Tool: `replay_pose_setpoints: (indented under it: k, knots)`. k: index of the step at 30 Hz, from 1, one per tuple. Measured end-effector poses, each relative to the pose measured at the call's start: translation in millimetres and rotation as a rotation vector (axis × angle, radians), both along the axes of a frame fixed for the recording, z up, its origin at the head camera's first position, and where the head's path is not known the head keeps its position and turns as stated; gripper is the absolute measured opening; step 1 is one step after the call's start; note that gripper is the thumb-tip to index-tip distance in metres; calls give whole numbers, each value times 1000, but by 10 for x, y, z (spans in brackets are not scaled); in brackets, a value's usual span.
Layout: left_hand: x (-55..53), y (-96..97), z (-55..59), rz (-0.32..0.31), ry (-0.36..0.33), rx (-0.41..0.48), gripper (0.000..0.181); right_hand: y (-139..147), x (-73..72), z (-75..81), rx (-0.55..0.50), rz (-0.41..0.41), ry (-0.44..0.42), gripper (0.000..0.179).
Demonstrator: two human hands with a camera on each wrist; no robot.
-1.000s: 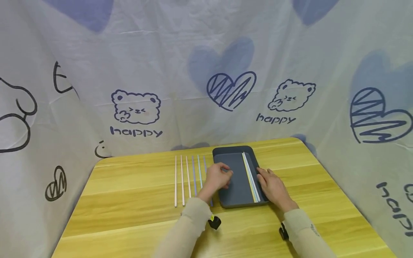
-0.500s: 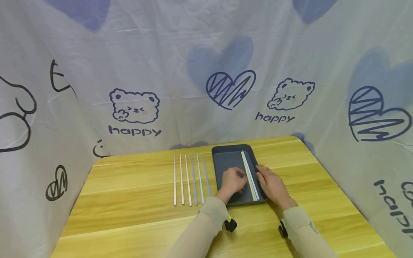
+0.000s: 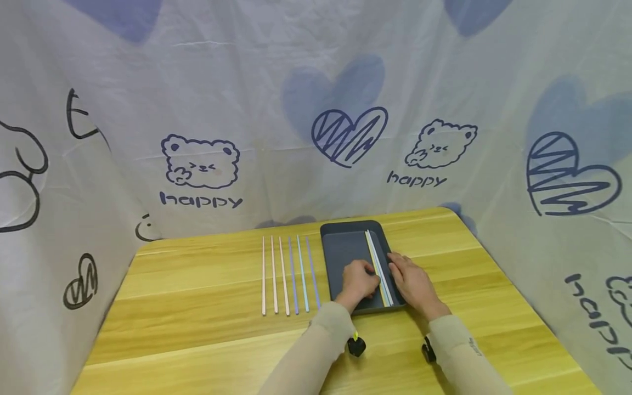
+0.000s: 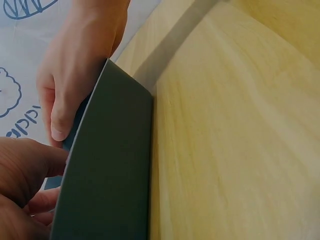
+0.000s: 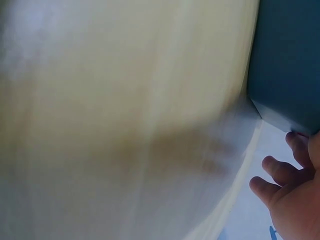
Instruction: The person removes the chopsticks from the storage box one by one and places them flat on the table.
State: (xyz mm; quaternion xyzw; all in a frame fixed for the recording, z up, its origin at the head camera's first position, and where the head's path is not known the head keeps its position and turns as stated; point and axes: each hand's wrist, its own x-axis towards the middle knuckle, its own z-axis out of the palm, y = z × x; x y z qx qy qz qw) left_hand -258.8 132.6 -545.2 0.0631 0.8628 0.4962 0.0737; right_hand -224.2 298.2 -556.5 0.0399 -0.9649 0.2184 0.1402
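In the head view a bundle of thin chopsticks (image 3: 377,263), white, yellow and pale blue, lies lengthwise in the dark grey tray (image 3: 340,244). My left hand (image 3: 359,280) is inside the tray, its fingers bent and the tips right at the bundle's left side. The tray wall partly hides those fingers in the left wrist view, and I cannot tell whether they pinch a chopstick. My right hand (image 3: 415,282) rests along the tray's right rim with fingers extended. Its thumb lies over the rim in the left wrist view.
Left of the tray, several chopsticks (image 3: 281,274) in pink, purple and light blue lie in a spaced row on the wooden table (image 3: 197,307). A white printed cloth (image 3: 266,99) hangs around the table's back and sides.
The left hand has moved right, from over the tray's left edge to the chopstick bundle. The right hand stays at the tray's right rim. The row on the table looks the same.
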Motion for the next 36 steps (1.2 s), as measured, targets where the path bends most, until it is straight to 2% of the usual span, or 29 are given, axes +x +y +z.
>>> replay_pose_setpoints:
  k: [2,4,9,11,15,22,27,33,36]
  knots:
    - [-12,8,-15,8,23,-5,13,-8,0,4,-1,-1,0,42]
    - [-49,34,-101,29,61,-29,11,-15,3,9,0,0,6,42]
    - [-82,63,-182,57,128,-101,9,-27,9,21,-2,-2,25,41]
    - [-51,50,-116,52,119,-105,9,-26,8,22,-4,-4,22,41]
    - [-12,43,-58,54,84,-98,9,-15,7,17,4,-3,14,41]
    - [-26,38,-88,59,52,-57,10,-10,12,-6,3,1,13,41]
    - [28,18,-29,56,7,-53,12,-1,2,-22,1,0,-9,43]
    - [53,40,14,59,-14,-96,17,5,-3,-23,-6,-1,-18,43]
    - [40,52,7,65,-1,-117,18,7,-5,-22,-4,-4,-23,43]
